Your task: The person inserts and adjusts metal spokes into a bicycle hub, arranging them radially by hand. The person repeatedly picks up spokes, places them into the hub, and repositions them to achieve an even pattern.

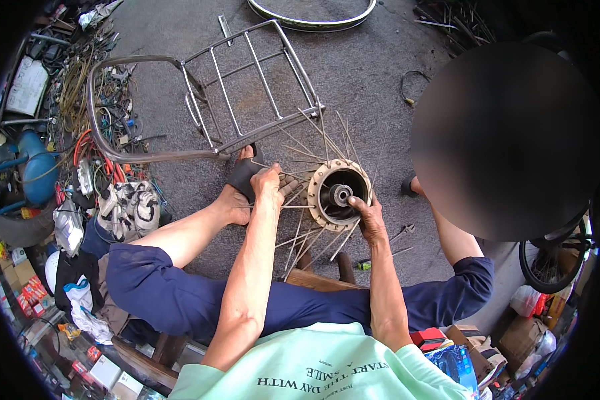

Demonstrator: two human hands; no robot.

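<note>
A: Where do we see the hub (327, 208)?
B: Between our hands, axle (341, 195) facing up: our right hand (372, 217), the nearer, grips its rim; our left hand (271, 183), farther left, pinches a spoke (260, 165).

The left forearm (252, 257) slants forward and rightward, elbow bent, to the left hand (271, 184) — curled, knuckles up, fingers (289, 184) pointing right. The right forearm (388, 290) runs nearly straight ahead; the right hand (372, 220) grips, thumb (360, 204) angled inward — its fingers mostly hidden.
</note>
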